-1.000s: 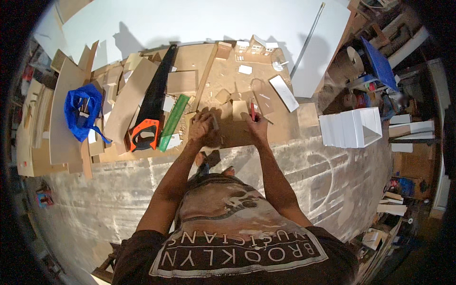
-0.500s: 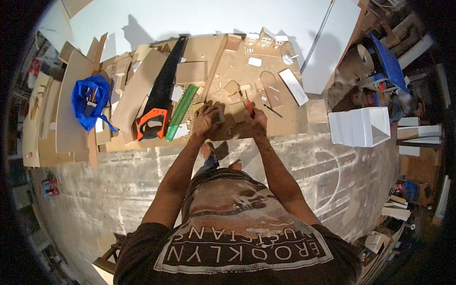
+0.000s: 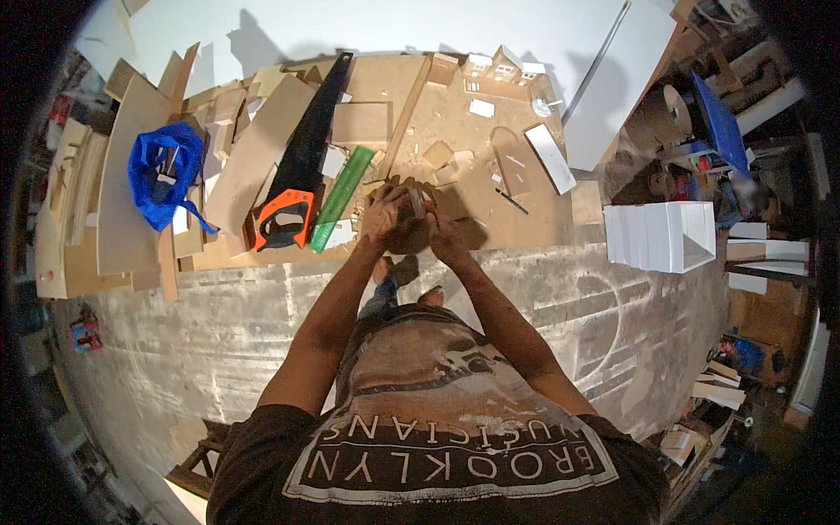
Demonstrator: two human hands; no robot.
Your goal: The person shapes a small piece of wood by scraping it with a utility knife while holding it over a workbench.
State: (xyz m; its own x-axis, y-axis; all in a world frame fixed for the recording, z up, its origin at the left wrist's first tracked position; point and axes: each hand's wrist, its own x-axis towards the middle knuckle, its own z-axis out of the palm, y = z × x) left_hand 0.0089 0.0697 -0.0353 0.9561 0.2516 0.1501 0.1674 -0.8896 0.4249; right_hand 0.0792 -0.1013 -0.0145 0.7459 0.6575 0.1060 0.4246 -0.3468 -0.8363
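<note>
dark printed t-shirt [image 3: 455, 385]: nearest to us, between the two forearms.
worn grey floor [image 3: 219, 350]: beyond the shirt; we see part of the feet [image 3: 430, 296] there.
right hand [image 3: 446, 238]: fingers closed on a slim red tool [image 3: 430, 209]; we see only a sliver of it, right beside the left hand's work.
left hand [image 3: 388, 217]: grasping a small wooden piece [image 3: 415, 205].
small wooden piece: between the two hands, above the table's near edge; fingers hide its exact shape from us.
brown wooden table [image 3: 542, 223]: under the hands, strewn with chips.
thin black pencil [image 3: 511, 200]: lying to the right of the hands.
long green ruler [image 3: 342, 198]: slanting, left of the left hand.
orange-handled handsaw with black blade [image 3: 306, 140]: lying just left of the ruler.
blue fabric bag [image 3: 143, 179]: farther left, its mouth open toward us.
flat brown arched-top piece [image 3: 510, 162]: beyond the pencil.
white rectangular block [image 3: 549, 159]: just right of that piece.
small wooden model house [image 3: 505, 68]: at the table's far side.
broad white panel [image 3: 420, 26]: farthest, behind the house.
</note>
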